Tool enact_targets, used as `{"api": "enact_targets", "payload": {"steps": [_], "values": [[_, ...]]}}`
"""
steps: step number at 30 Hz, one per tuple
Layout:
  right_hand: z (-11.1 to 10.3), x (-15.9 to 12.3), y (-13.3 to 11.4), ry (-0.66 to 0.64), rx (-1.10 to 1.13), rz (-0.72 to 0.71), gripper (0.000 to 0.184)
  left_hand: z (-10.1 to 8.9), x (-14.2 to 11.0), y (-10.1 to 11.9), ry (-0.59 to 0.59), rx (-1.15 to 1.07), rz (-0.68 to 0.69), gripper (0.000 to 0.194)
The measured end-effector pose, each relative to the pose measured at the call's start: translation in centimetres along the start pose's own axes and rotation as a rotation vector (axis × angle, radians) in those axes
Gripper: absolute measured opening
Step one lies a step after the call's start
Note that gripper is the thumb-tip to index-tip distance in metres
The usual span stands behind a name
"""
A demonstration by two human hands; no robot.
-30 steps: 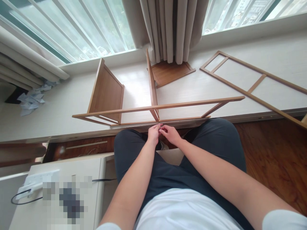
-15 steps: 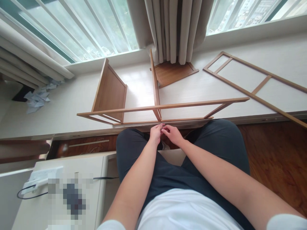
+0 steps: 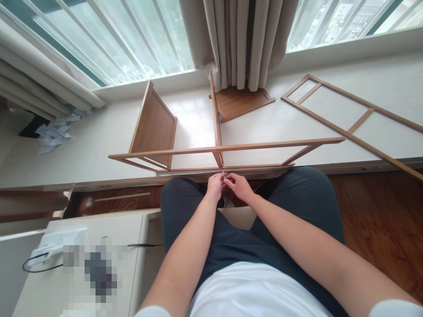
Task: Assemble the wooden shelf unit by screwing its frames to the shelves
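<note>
A wooden frame (image 3: pixel 185 151) stands on edge along the front of the white ledge, with a panel (image 3: pixel 153 125) and a middle board (image 3: pixel 215 110) reaching back from it. Just below the lower rail, at the middle board's joint, a thin silvery metal rod (image 3: pixel 224 174) points up toward the wood. My right hand (image 3: pixel 238 185) pinches the rod from the right. Close against it, my left hand (image 3: pixel 215 185) has its fingers closed at the same rod. The rod's lower part and the fingertips are partly hidden.
A second wooden frame (image 3: pixel 333 125) lies on the ledge (image 3: pixel 257 125) at right. Another wooden panel (image 3: pixel 243 102) rests near the curtain (image 3: pixel 238 44). Crumpled paper (image 3: pixel 54 134) is at far left. A white cabinet (image 3: pixel 132 229) with a power strip (image 3: pixel 56 242) stands at lower left.
More of the metal rod shows between my hands, and my left fingers have drawn back slightly from the rail. The view has shifted a little; the wooden parts stay in place.
</note>
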State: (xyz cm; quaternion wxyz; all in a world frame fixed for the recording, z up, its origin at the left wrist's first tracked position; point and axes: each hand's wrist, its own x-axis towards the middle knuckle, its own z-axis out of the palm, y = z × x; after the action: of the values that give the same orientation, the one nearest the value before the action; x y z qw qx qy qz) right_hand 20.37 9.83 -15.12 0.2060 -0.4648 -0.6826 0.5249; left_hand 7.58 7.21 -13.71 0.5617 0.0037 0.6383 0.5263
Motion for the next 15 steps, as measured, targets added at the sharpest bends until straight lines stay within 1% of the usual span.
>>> {"api": "enact_targets", "payload": {"steps": [15], "values": [[0.01, 0.02, 0.12, -0.008, 0.019, 0.008, 0.016, -0.21, 0.05, -0.05, -0.003, 0.096, 0.001, 0.027]]}}
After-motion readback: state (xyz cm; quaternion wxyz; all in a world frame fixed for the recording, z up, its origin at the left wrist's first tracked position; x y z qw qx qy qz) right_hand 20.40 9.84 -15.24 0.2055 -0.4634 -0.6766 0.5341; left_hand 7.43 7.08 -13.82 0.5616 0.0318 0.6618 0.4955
